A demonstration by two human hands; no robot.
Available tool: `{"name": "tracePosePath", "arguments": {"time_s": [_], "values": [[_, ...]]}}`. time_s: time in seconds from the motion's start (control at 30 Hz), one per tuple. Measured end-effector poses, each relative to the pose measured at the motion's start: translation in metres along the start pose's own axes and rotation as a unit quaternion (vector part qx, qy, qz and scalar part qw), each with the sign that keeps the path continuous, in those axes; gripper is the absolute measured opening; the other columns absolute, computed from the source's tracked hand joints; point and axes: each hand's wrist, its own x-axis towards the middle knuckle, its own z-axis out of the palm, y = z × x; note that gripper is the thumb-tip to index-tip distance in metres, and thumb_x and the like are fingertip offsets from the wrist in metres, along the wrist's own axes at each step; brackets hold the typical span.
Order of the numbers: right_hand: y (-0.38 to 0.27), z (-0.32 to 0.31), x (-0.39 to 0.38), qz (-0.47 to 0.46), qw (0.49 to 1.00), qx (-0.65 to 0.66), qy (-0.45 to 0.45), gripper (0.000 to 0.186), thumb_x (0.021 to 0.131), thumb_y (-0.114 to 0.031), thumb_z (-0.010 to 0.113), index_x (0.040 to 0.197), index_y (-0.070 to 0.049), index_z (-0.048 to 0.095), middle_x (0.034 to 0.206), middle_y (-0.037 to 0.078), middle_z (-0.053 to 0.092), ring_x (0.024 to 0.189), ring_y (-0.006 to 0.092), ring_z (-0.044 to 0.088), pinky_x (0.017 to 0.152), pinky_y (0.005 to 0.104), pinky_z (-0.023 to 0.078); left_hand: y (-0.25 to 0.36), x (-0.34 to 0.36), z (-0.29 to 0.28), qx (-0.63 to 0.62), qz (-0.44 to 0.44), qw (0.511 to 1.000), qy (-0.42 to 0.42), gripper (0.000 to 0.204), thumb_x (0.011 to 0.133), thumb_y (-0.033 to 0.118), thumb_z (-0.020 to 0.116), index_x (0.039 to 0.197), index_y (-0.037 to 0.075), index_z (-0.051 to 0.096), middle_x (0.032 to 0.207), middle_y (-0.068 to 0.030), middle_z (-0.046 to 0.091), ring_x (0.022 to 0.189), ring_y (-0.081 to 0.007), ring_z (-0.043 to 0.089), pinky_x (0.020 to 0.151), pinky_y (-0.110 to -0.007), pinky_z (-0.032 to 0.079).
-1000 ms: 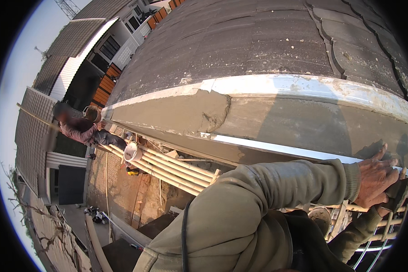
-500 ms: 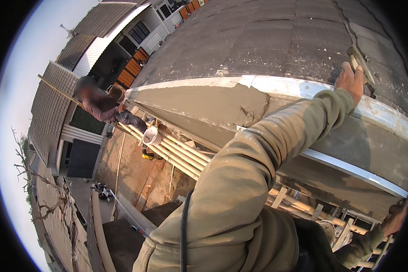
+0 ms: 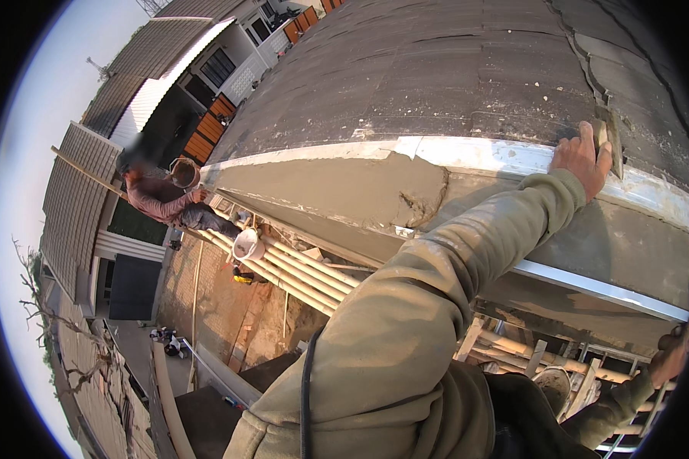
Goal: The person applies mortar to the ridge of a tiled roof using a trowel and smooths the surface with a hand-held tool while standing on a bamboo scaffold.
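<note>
My left arm, in an olive sleeve, reaches across to the roof edge. My left hand [image 3: 582,162] is closed round the grip of a plastering float [image 3: 609,141], tilted against the whitish edge strip [image 3: 505,154] beside the roof tiles. Below that strip runs a band of wet grey mortar [image 3: 337,180] with a ragged end. A silvery metal straightedge [image 3: 601,289] lies along the lower edge of the mortared face. At the far right, my right hand [image 3: 670,356] is curled close to the straightedge's end; the dark rim hides what its fingers grip.
Dark roof tiles [image 3: 436,76] slope up beyond the edge. A co-worker [image 3: 157,195] sits on bamboo poles [image 3: 298,271] at the left, beside a bucket [image 3: 184,173]. A white pail [image 3: 248,245] stands on the poles. Bamboo scaffolding [image 3: 543,356] lies below, above a paved yard [image 3: 180,287].
My left hand and the float have come down from the tiles onto the edge strip. The co-worker's arm has shifted beside the bucket. The whole view has turned slightly.
</note>
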Motion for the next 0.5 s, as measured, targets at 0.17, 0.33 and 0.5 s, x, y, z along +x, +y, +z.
{"name": "tracePosePath", "arguments": {"time_s": [0.17,0.33,0.5], "values": [[0.002,-0.002,-0.020,-0.134,0.987,0.086,-0.001,0.018,0.101,-0.017,0.068,0.108,0.000,0.067,0.085,0.005,0.060,0.070,0.0146,0.054,0.064,0.0268,0.045,0.007,-0.003,-0.043,-0.029,0.005,0.999,-0.030,0.059,0.103,0.041,0.046,0.123,-0.015,0.042,0.092,-0.0359,0.066,0.093,-0.0504,0.065,0.089,-0.055,0.051],[0.004,-0.035,-0.083,0.047,0.935,0.336,0.100,0.019,0.101,-0.018,0.071,0.100,-0.004,0.058,0.080,0.005,0.053,0.069,0.0176,0.052,0.068,0.0332,0.048,-0.027,0.026,-0.006,-0.173,0.201,0.963,0.040,0.030,0.109,0.025,0.043,0.110,-0.001,0.058,0.105,-0.0183,0.063,0.098,-0.0291,0.061,0.090,-0.039,0.047],[0.148,-0.131,-0.157,0.305,0.894,0.309,0.113,0.022,0.106,-0.026,0.060,0.111,-0.005,0.052,0.085,0.004,0.051,0.073,0.0155,0.050,0.067,0.0332,0.047,-0.041,0.030,-0.014,-0.183,0.239,0.954,0.021,0.034,0.110,0.030,0.043,0.099,0.002,0.059,0.095,-0.0076,0.061,0.089,-0.0179,0.054,0.082,-0.034,0.043]]}}
